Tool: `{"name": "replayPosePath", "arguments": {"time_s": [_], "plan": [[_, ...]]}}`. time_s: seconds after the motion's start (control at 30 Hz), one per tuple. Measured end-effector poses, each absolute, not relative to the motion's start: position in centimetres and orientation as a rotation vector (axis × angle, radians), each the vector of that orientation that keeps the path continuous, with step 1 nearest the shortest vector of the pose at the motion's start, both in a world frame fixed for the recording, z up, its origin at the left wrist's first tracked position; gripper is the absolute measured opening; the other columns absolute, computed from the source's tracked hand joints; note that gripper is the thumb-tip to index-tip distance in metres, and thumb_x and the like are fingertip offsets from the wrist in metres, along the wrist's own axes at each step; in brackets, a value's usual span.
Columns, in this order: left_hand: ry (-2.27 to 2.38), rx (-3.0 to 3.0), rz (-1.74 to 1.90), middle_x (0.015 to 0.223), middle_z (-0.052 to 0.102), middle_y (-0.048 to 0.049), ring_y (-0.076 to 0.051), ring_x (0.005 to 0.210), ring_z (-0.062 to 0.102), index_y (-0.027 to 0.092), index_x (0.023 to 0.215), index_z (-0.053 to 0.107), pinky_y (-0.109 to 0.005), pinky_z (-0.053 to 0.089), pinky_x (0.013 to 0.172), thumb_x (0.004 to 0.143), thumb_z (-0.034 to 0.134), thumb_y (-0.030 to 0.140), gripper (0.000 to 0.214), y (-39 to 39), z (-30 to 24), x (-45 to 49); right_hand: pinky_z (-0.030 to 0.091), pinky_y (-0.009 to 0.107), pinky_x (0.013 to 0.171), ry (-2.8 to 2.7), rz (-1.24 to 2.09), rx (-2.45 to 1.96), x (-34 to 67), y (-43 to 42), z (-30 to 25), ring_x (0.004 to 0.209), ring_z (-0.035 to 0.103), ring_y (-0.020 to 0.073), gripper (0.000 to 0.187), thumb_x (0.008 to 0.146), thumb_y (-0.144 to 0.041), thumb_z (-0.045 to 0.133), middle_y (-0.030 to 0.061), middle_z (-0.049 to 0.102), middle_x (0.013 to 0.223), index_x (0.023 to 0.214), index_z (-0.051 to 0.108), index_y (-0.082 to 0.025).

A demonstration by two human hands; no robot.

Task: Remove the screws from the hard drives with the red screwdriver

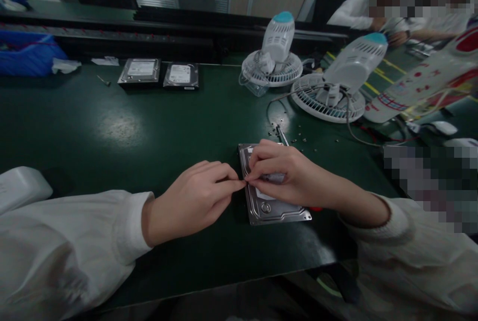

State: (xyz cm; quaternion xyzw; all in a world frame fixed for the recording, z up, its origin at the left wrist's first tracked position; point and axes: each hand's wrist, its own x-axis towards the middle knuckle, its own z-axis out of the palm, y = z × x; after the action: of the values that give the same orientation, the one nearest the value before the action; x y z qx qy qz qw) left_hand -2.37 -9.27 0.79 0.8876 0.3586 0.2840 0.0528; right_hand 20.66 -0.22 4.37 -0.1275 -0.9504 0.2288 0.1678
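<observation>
A silver hard drive lies flat on the green table in front of me, its label partly covered by my fingers. My left hand comes in from the left, thumb and forefinger pinched at the drive's left edge. My right hand reaches over the drive, and its pinched fingertips meet the left ones at that same edge. Whatever sits between the fingertips is too small to make out. Behind the drive lies a thin metal tool, probably tweezers or a driver shaft, among several loose screws.
Two more hard drives lie at the back. Two white fans stand back right, their cable trailing across the table. A blue bin is at far left, a white object near my left sleeve. Another person works beyond.
</observation>
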Motion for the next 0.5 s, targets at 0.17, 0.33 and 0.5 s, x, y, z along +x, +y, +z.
{"name": "replayPosePath", "arguments": {"time_s": [0.17, 0.33, 0.5], "plan": [[1.131, 2.745, 0.866, 0.098, 0.074, -0.0052, -0.022, 0.083, 0.067, 0.014, 0.108, 0.074, -0.037, 0.048, 0.07, 0.1, 0.054, 0.009, 0.022, -9.23, 1.08, -2.46, 0.041, 0.025, 0.083, -2.74, 0.629, -0.324, 20.84, -0.23, 4.5, 0.093, 0.054, 0.0105, 0.016, 0.095, -0.017, 0.061, 0.0043, 0.065, 0.093, 0.09, 0.076, -0.015], [1.148, 2.779, 0.848, 0.099, 0.074, -0.0052, -0.022, 0.083, 0.066, 0.015, 0.106, 0.075, -0.037, 0.046, 0.07, 0.1, 0.053, 0.009, 0.023, -9.2, 1.23, -2.47, 0.04, 0.026, 0.082, -2.749, 0.611, -0.293, 20.81, -0.26, 4.63, 0.09, 0.053, 0.0104, 0.019, 0.096, -0.018, 0.06, 0.0045, 0.064, 0.092, 0.089, 0.077, -0.015], [1.157, 2.724, 0.856, 0.1, 0.074, -0.0046, -0.021, 0.085, 0.066, 0.015, 0.107, 0.075, -0.037, 0.046, 0.072, 0.1, 0.054, 0.009, 0.022, -9.21, 1.03, -2.59, 0.042, 0.026, 0.083, -2.727, 0.611, -0.295, 20.75, -0.32, 4.53, 0.091, 0.055, 0.01, 0.018, 0.096, -0.017, 0.06, 0.0046, 0.065, 0.092, 0.091, 0.077, -0.014]]}}
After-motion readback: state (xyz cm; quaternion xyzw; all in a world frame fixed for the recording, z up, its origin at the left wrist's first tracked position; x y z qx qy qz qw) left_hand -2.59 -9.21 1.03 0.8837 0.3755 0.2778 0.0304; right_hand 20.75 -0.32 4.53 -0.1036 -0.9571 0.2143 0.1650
